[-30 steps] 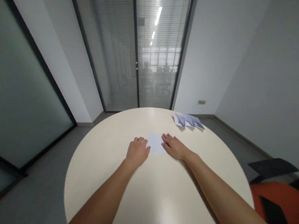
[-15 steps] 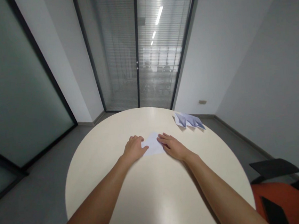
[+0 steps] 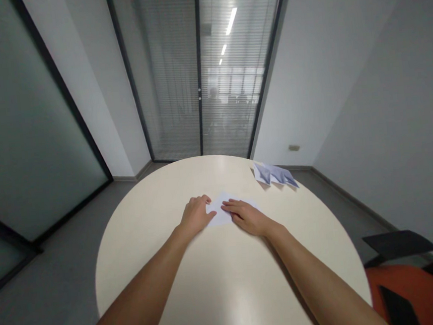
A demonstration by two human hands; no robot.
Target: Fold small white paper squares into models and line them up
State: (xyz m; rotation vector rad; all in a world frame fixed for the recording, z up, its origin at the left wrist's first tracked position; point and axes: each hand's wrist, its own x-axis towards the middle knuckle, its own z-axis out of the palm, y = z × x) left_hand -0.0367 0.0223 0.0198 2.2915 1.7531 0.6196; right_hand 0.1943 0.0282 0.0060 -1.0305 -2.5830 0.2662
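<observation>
Paper sheet (image 3: 219, 219) was lying flat on the round desk (image 3: 138, 217), about mid-width, nearer the far edge than the near side. Pale, slightly bluish white. Both hands were on it, partly covering it, so full outline couldn't be read. Left hand (image 3: 196, 216) was at the sheet's left end: thumb and index spread apart with paper showing in the gap, other fingers curled, not clenched. No pinch visible; couldn't tell how hard it pressed. Right hand (image 3: 247, 217) was palm down, unclenched, fingers extended together and laid across the sheet, tips pointing toward the desk's left edge. Nothing gripped on that side. A strip of the sheet showed past the right hand's knuckles, on the side toward the far edge. Fingertips of the two hands were near each other, not touching. Both forearms came in over the desk's near side. Folded paper (image 3: 275, 174) was sitting at the desk's far right edge, well apart from both hands: white, several raised, shaded facets in a row, right tip close to the rim. Couldn't tell if it was one piece or several. Off the desk's right edge, near side: chair (image 3: 417, 286), red seat, black armrests. Beyond the far edge: glass partition (image 3: 175, 120) with blinds, dark frame; small wall plate (image 3: 294, 147) low on the wall to its right.
</observation>
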